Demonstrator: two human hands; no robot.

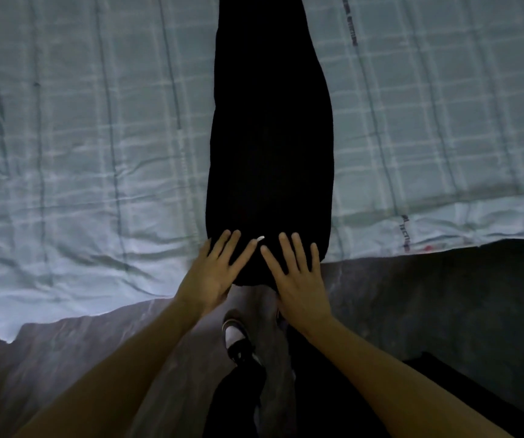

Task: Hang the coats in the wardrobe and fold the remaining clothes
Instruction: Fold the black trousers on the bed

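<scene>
My left hand (218, 270) and right hand (300, 276) lie flat, fingers straight, pressing the near end of the garment (270, 147) on the blanket (96, 137). Blanket text (405, 233) too blurred to read.

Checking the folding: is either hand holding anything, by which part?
Nothing is held. The left hand and right hand lie flat, fingers spread, on the near end of the black garment.

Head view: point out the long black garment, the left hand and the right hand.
long black garment (270, 137): head view, middle of the cloth
left hand (218, 275): head view, back of the hand
right hand (300, 281): head view, back of the hand
</scene>
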